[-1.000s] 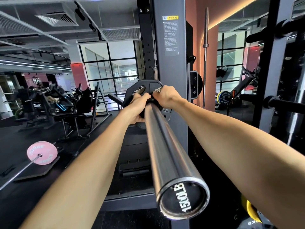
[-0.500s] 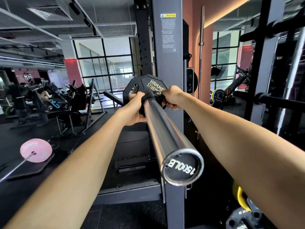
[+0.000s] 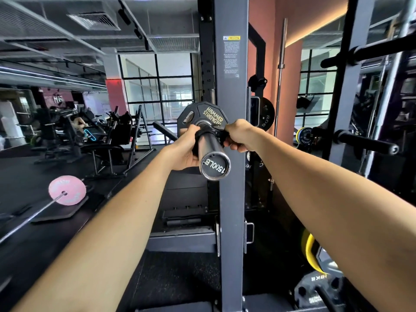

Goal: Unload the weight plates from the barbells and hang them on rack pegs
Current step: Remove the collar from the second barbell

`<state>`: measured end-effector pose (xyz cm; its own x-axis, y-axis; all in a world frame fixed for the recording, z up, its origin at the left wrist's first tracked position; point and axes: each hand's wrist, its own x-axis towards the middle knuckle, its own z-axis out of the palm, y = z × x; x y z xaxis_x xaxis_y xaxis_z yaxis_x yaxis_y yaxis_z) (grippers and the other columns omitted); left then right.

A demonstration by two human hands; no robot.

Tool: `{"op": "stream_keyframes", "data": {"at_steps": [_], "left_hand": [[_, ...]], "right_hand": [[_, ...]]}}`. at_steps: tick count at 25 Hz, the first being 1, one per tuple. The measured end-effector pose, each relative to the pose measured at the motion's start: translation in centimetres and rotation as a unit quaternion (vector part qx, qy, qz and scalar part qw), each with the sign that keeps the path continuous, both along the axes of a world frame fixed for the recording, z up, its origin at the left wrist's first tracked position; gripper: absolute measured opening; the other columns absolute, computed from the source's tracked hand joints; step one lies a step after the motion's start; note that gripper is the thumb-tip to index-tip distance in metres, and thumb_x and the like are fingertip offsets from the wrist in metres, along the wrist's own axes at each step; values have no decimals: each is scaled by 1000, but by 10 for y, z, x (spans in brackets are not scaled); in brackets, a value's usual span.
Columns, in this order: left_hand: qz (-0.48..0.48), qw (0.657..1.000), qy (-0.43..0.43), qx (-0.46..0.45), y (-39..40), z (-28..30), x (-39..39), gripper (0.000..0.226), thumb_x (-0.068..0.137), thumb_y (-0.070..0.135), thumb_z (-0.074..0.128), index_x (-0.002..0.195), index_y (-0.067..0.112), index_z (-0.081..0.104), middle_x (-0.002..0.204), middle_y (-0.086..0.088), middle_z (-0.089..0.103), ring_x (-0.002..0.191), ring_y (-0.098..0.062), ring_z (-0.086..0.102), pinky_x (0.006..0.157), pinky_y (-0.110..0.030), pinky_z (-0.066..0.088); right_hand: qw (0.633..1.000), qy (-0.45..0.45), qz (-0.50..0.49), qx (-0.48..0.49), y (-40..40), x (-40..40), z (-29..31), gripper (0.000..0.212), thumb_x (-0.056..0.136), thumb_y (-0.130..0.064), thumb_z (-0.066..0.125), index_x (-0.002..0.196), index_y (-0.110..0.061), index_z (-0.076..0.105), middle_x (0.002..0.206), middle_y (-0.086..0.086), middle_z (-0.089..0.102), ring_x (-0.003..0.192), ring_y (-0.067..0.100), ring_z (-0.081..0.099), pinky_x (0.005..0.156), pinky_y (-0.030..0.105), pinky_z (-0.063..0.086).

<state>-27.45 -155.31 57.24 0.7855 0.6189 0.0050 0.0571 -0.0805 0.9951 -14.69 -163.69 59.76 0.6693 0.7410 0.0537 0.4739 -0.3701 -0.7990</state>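
A steel barbell sleeve points toward me, its end cap reading 1500LB. A black Hammer Strength weight plate sits on it against the rack upright. In front of the plate a black collar wraps the sleeve. My left hand grips the collar from the left side. My right hand pinches the collar's lever on the right. The collar stands a short way off the plate's hub. Empty black rack pegs stick out at the right.
A grey rack upright stands right behind the sleeve. A pink plate on another barbell lies on the floor at left. Black and yellow plates lean at lower right. Benches and machines fill the left background.
The view has pulled back and turned, so the sleeve now looks shorter and the plate's face shows fully. Both hands have slid the collar a little outward from the plate.
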Motion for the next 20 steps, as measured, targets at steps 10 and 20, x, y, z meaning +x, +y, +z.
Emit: {"op": "stream_keyframes", "data": {"at_steps": [10,20], "left_hand": [[0,999,-23,-26,-91,-5,-78,50,96,45,37,121,8,58,100,-15,71,81,-27,67,72,-43,58],[-113,992,48,9,-131,-7,-143,48,97,43,41,118,5,58,116,-18,66,96,-30,68,94,-47,53]], "right_hand": [[1000,-4,0,17,-104,-82,-1,35,100,-18,25,72,-9,45,57,6,51,31,13,33,33,12,22],[995,57,53,57,-163,-132,-11,29,102,-15,28,82,-5,48,58,7,51,36,15,43,33,14,29]]}}
